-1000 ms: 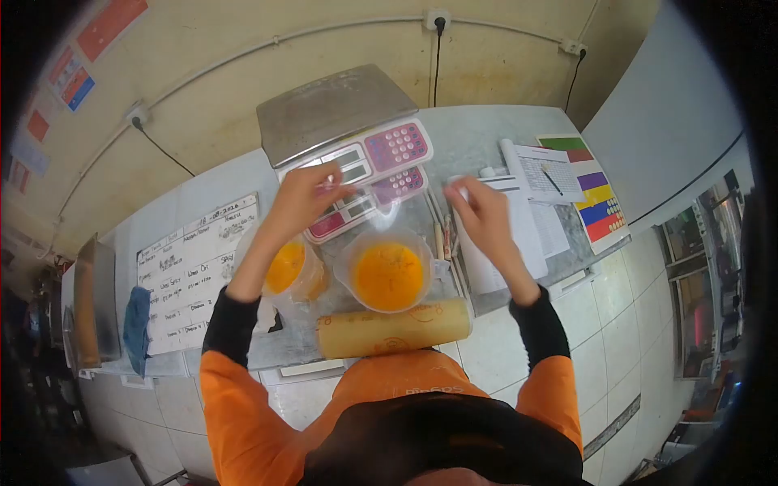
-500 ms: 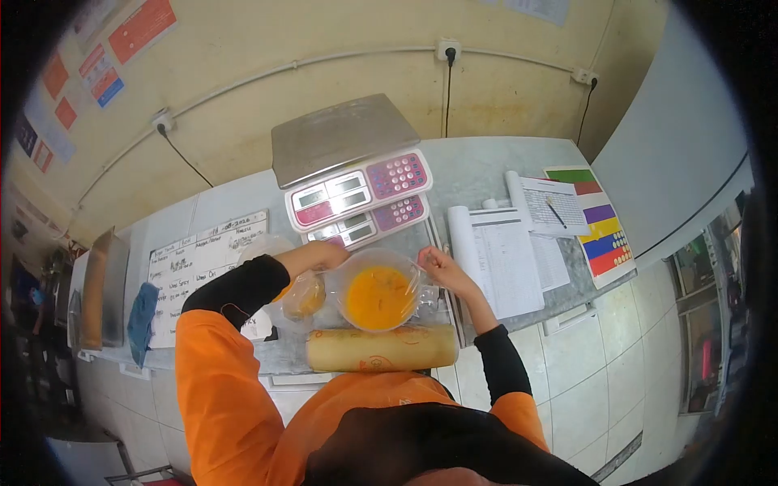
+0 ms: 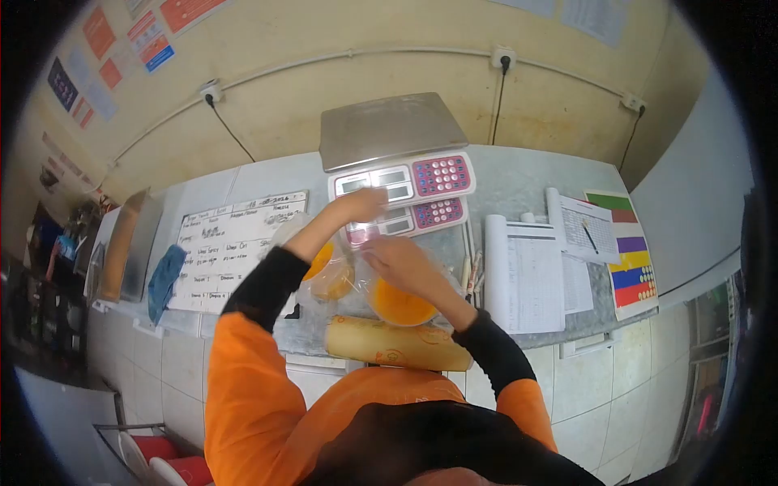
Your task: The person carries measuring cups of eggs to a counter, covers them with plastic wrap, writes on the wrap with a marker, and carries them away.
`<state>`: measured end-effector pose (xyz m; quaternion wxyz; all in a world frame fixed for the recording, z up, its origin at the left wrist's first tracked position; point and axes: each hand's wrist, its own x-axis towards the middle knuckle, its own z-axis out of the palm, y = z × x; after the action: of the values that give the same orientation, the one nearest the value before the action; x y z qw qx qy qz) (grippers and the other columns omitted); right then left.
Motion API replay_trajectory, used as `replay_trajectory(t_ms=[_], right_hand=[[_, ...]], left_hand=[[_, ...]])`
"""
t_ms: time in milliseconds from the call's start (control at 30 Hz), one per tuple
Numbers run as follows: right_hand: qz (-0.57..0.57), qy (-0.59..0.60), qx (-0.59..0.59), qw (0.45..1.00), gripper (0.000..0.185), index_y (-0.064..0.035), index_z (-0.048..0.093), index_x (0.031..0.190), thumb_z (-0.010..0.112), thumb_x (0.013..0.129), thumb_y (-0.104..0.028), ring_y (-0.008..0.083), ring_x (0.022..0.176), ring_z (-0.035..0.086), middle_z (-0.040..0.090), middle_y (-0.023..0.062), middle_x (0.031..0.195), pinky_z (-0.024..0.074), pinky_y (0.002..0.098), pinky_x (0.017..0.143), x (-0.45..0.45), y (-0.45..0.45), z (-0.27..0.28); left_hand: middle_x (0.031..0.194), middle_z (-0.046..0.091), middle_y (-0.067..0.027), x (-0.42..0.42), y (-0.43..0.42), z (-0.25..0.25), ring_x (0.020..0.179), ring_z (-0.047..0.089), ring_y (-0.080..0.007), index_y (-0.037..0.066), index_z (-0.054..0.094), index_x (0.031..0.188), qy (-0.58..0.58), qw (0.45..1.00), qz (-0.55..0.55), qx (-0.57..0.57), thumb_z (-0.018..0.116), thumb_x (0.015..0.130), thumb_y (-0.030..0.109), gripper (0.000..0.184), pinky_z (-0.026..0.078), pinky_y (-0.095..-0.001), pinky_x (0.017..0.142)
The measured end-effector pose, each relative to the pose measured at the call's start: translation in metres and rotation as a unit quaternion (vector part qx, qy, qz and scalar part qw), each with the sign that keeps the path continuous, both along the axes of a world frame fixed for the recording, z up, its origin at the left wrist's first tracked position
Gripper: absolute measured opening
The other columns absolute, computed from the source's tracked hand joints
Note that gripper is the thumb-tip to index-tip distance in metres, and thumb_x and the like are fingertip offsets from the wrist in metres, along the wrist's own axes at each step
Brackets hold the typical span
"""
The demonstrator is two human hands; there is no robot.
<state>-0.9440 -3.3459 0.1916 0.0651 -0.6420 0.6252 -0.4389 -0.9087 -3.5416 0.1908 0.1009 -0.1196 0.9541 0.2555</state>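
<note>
A clear jug (image 3: 379, 306) of orange liquid (image 3: 403, 306) stands on the counter in front of me, partly under my right hand (image 3: 399, 264). That hand is closed, its fingers curled toward the left; what they hold, if anything, I cannot make out. Farther forward, my left hand (image 3: 365, 204) is in front of the scale displays, its fingers smeared by motion. Left of the jug are a clear plastic-covered container (image 3: 332, 283) and more orange contents (image 3: 318, 262), partly behind my left forearm. Along the counter's near edge lies a large roll of plastic film (image 3: 397, 343).
Two scales (image 3: 442, 174) sit one behind the other beyond my hands. To the left are a handwritten whiteboard (image 3: 198, 271) and a blue cloth (image 3: 165, 275). Papers (image 3: 535, 279), a pen (image 3: 589, 236) and a colour-striped sheet (image 3: 632, 259) lie to the right.
Both hands have left the sides of the jug. My left hand has moved forward toward the scales; my right has come left over the jug. The camera view has shifted.
</note>
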Motion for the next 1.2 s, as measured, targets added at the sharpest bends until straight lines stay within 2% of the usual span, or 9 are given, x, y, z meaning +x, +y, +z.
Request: replay_trajectory(t_ms=[100,267,467,733,833,900,1000,1067,1200], right_hand=[[0.108,0.018,0.034,0.993,0.013,-0.0051,0.060,0.088,0.054,0.083,-0.016,0.0302,0.080,0.056,0.061,0.0112,0.085,0.0449,0.0375,0.070,0.006,-0.033,-0.016],[0.225,-0.060,0.207,0.950,0.016,-0.0047,0.060,0.091,0.055,0.083,-0.018,0.0231,0.075,0.058,0.062,0.0122,0.085,0.0444,0.0325,0.067,-0.007,-0.043,-0.011],[0.198,0.010,0.294,0.935,0.022,-0.0042,0.061,0.089,0.056,0.081,-0.023,0.0237,0.076,0.059,0.063,0.0129,0.085,0.0454,0.0330,0.069,-0.007,-0.076,-0.023],[0.364,0.151,0.486,0.780,0.034,-0.0020,0.060,0.097,0.052,0.081,-0.031,0.0195,0.074,0.055,0.062,0.0109,0.087,0.0443,0.0337,0.071,-0.027,-0.122,-0.082],[0.328,0.077,0.443,0.831,0.039,-0.0018,0.061,0.098,0.050,0.083,-0.036,0.0178,0.072,0.053,0.061,0.0096,0.087,0.0440,0.0334,0.071,-0.041,-0.114,-0.075],[0.217,-0.053,0.611,0.759,0.041,-0.0030,0.063,0.095,0.046,0.086,-0.039,0.0182,0.073,0.056,0.062,0.0102,0.084,0.0443,0.0342,0.071,-0.042,-0.122,-0.051],[0.206,0.048,0.472,0.856,0.035,-0.0031,0.063,0.091,0.048,0.085,-0.034,0.0213,0.077,0.059,0.064,0.0111,0.083,0.0451,0.0342,0.071,-0.065,-0.100,-0.022],[-0.022,0.193,0.315,0.929,0.024,-0.0043,0.064,0.091,0.051,0.083,-0.023,0.0250,0.081,0.060,0.065,0.0119,0.081,0.0457,0.0335,0.074,-0.023,-0.049,0.036],[0.264,-0.010,0.182,0.947,0.035,-0.0045,0.051,0.113,0.052,0.079,-0.015,0.0331,0.097,0.055,0.052,0.0138,0.115,0.0472,0.0386,0.073,0.074,0.029,0.014]], left_hand=[[0.065,0.051,-0.0140,0.073,0.074,0.088,0.058,0.054,-0.0213,0.000,0.051,0.076,0.359,0.904,0.222,-0.064,0.052,0.083,0.016,0.017,0.043,-0.0354,0.055],[0.086,0.055,-0.0128,0.177,0.164,-0.023,0.076,0.054,-0.0276,0.002,0.053,0.093,0.434,0.835,0.337,-0.008,0.056,0.077,0.003,0.016,0.043,-0.0350,0.066],[0.122,0.038,-0.0219,0.177,0.197,-0.090,0.114,0.038,-0.0375,0.000,0.040,0.120,0.340,0.865,0.369,-0.014,0.055,0.079,0.007,0.044,0.034,-0.0411,0.093],[0.113,0.048,-0.0154,0.180,0.210,-0.085,0.112,0.041,-0.0316,0.002,0.045,0.114,0.334,0.827,0.452,0.002,0.049,0.081,0.012,0.035,0.023,-0.0462,0.099],[0.108,0.051,-0.0123,0.188,0.210,-0.088,0.112,0.042,-0.0282,0.004,0.048,0.110,0.271,0.852,0.447,0.000,0.047,0.080,0.011,0.031,0.018,-0.0497,0.101],[0.106,0.053,-0.0114,0.192,0.207,-0.094,0.112,0.043,-0.0271,0.005,0.049,0.107,0.265,0.853,0.450,-0.004,0.046,0.079,0.009,0.029,0.016,-0.0512,0.101],[0.105,0.053,-0.0110,0.200,0.205,-0.106,0.109,0.046,-0.0277,0.007,0.053,0.103,0.314,0.835,0.450,-0.042,0.048,0.077,0.009,0.026,0.017,-0.0516,0.100],[0.104,0.053,-0.0104,0.203,0.201,-0.103,0.106,0.048,-0.0284,0.008,0.055,0.099,0.316,0.821,0.470,-0.073,0.053,0.073,0.008,0.026,0.021,-0.0494,0.099],[0.104,0.053,-0.0101,0.217,0.188,-0.112,0.105,0.048,-0.0288,0.008,0.057,0.096,0.367,0.819,0.434,0.078,0.058,0.068,0.005,0.028,0.025,-0.0459,0.098]])
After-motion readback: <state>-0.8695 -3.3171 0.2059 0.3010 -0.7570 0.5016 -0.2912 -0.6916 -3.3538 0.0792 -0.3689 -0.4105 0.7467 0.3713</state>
